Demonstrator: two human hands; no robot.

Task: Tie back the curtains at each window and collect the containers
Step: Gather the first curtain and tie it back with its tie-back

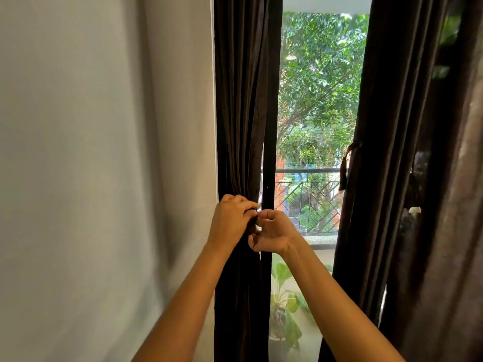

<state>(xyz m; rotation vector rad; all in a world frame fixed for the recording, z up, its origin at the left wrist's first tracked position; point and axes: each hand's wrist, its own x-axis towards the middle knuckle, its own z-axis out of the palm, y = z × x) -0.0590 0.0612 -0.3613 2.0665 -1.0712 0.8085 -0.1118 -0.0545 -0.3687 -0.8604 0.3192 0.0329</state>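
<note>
A dark brown left curtain hangs gathered against the window's left edge. My left hand is closed around the gathered fabric at waist height. My right hand meets it from the right, its fingers pinched on a dark tie-back strip between the two hands. The right curtain hangs at the window's other side, cinched by a tied band whose loose end dangles. No containers are in view.
A plain grey wall fills the left. A black window frame bar runs vertically beside the left curtain. Through the glass I see a balcony railing, trees and a potted plant low down.
</note>
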